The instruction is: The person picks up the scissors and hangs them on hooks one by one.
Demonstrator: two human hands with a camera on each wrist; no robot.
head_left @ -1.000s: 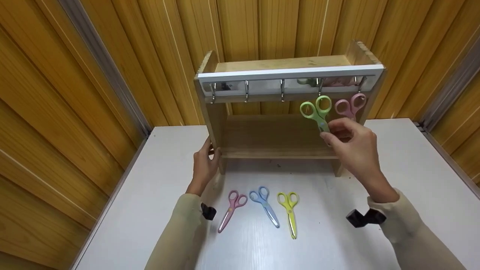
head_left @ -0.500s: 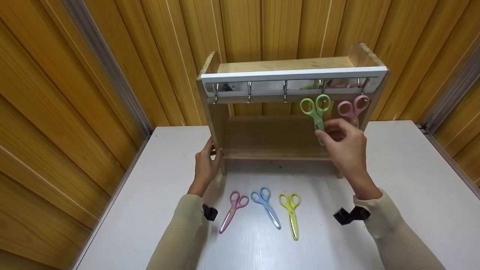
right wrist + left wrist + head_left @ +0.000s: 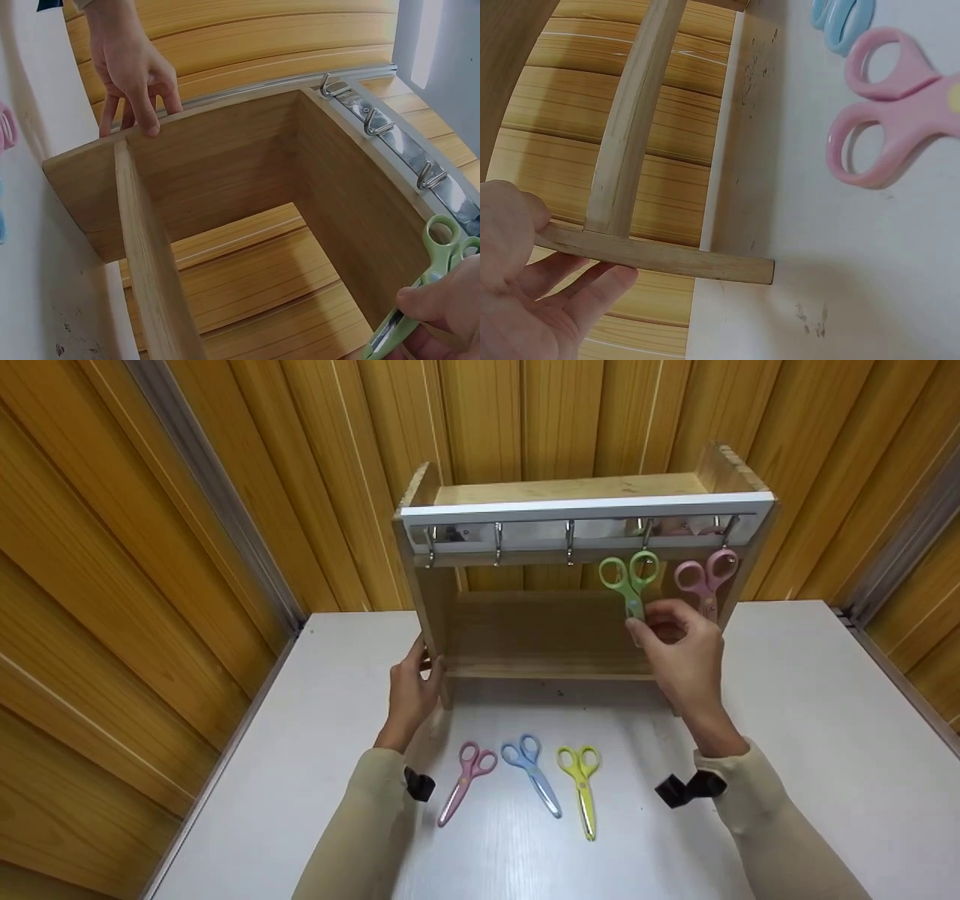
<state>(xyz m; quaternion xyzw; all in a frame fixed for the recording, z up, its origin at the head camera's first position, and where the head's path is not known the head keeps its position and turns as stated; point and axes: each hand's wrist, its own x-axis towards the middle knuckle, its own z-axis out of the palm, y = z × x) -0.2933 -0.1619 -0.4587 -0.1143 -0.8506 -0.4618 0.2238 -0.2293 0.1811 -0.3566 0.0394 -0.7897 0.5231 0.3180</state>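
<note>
**Green scissors on the hook, blade end pinched**

The right hand [image 3: 684,649] has its fingers [image 3: 431,300] closed in a pinch on the blade end of the green scissors [image 3: 630,577], whose handle loop hangs on the second hook from the right [image 3: 646,534] of the wooden rack [image 3: 450,615]. The left hand [image 3: 411,690] holds the rack's left side panel, fingers curled over its front edge.

The risk, as I judge it: the loop may sit only on the hook's tip, so letting go with a sideways tug could drop the scissors onto the rack's lower shelf. A swing to the right could also knock the pink scissors [image 3: 703,577] hanging just beside them.

The green scissors hang near upright, long axis vertical, handles up, tip down towards the tabletop [image 3: 810,720]. The rack stands at the tabletop's far edge.
</note>
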